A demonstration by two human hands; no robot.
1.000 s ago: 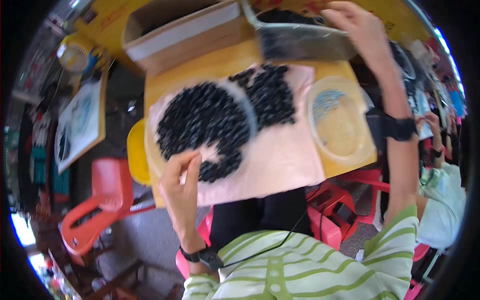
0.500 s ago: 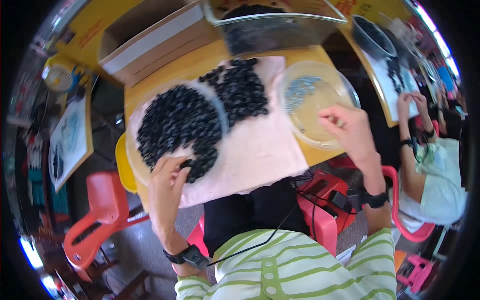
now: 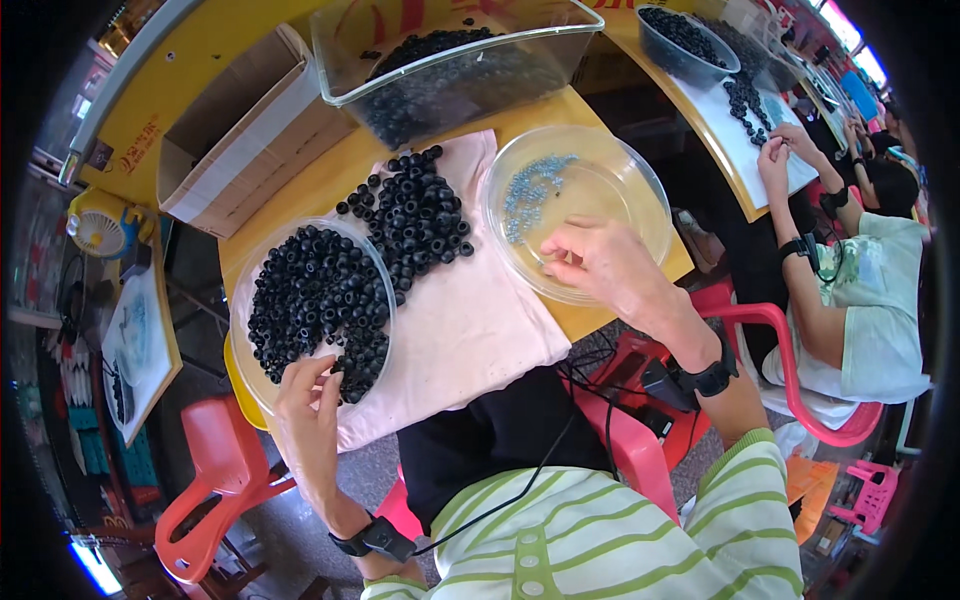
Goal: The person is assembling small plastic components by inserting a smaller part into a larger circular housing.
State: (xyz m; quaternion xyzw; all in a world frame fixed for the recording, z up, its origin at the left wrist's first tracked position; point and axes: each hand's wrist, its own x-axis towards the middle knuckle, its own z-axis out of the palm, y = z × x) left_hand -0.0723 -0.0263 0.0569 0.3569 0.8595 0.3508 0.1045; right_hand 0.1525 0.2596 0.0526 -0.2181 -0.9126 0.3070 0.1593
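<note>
A round clear tub (image 3: 240,330) on the left holds a heap of small black ring-shaped pieces (image 3: 310,290). My left hand (image 3: 310,400) reaches over its near rim, thumb and forefinger pinched on a black piece at the edge of the heap. To the right stands a second clear tub (image 3: 640,200), with small pale-blue metallic bits (image 3: 535,190) spread along its left side. My right hand (image 3: 615,265) is over this tub's near part, fingers bent and thumb and forefinger close together. Whatever they may hold is too small to make out.
More black pieces (image 3: 420,205) lie loose on a pink cloth (image 3: 480,330) between the tubs. Behind stand a cardboard box (image 3: 250,140) and a large clear bin (image 3: 460,60) of black pieces. A person (image 3: 850,320) works at another table on the right. A red chair (image 3: 220,450) is at left.
The view has shifted, so the table sits lower and further left. My right hand has come from the tub's right side inward over it. My left hand stays at the heap's near edge.
</note>
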